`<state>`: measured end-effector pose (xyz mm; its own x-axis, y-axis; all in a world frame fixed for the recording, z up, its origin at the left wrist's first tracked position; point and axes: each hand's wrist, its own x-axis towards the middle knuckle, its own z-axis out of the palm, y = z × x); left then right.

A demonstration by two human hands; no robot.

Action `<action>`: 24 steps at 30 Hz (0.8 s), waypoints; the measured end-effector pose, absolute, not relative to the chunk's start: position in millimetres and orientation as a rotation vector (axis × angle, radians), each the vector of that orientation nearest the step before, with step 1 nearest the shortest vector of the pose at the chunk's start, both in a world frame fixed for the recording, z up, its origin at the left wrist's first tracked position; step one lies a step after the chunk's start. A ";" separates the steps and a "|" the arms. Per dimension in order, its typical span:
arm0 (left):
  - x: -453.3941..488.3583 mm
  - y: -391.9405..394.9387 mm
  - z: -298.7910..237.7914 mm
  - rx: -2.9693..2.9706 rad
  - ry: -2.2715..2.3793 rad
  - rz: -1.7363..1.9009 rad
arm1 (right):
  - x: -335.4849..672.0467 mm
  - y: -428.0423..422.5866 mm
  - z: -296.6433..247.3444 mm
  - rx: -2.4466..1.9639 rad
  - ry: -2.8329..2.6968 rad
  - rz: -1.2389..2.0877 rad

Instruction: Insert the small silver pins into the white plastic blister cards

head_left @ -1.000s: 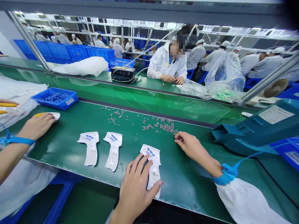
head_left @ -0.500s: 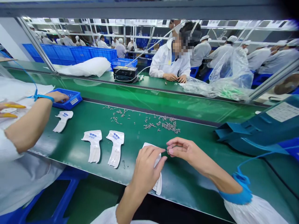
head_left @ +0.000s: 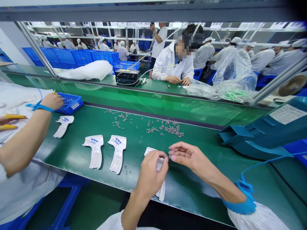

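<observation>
Over a white plastic handle shell (head_left: 161, 193), my left hand (head_left: 151, 169) is closed, thumb and forefinger tips brought together. Whatever sits between those tips is too small to make out. Right beside them, my right hand (head_left: 189, 156) pinches a tiny metal part (head_left: 170, 157), its other fingers loosely curled. The left hand hides much of the shell. Beyond both hands lies a scattered pile of small metal parts (head_left: 174, 129). Two similar handle shells, one nearer (head_left: 118, 154) and one farther left (head_left: 95, 151), lie on the green bench with blue pieces in their heads.
At left, a co-worker's arm (head_left: 31, 134) reaches toward a blue bin (head_left: 69, 103), near another shell (head_left: 63, 125). A teal machine housing (head_left: 261, 134) stands at right. A blue wrist cord (head_left: 244, 179) trails from my right wrist. Another worker (head_left: 175, 64) sits across the bench.
My left thumb and forefinger have come closer together, beside the right fingertips. The co-worker's hand has drawn back from the blue bin. A standing person shows more clearly behind.
</observation>
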<state>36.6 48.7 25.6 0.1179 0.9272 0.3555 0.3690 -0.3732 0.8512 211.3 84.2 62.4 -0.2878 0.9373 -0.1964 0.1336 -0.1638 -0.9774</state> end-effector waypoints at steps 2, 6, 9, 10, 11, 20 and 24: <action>36.4 47.9 26.3 1.854 1.235 1.258 | 210.6 83.8 62.3 -1.269 -1.416 1.514; 35.1 47.9 25.6 2.013 1.223 1.325 | 209.2 83.3 60.7 -1.263 -1.395 1.504; 34.4 48.7 24.5 2.016 1.257 1.347 | 209.1 82.3 60.7 -1.257 -1.382 1.477; 34.6 48.7 24.4 2.007 1.258 1.346 | 209.2 81.7 61.0 -1.254 -1.378 1.470; 35.0 48.6 24.6 1.986 1.254 1.347 | 209.2 81.0 61.4 -1.248 -1.375 1.467; 37.5 48.1 31.4 1.317 1.160 1.197 | 207.1 72.5 57.7 -1.197 -1.469 1.313; 34.3 52.7 31.1 1.193 1.106 1.125 | 208.6 66.8 58.2 -1.201 -1.729 1.050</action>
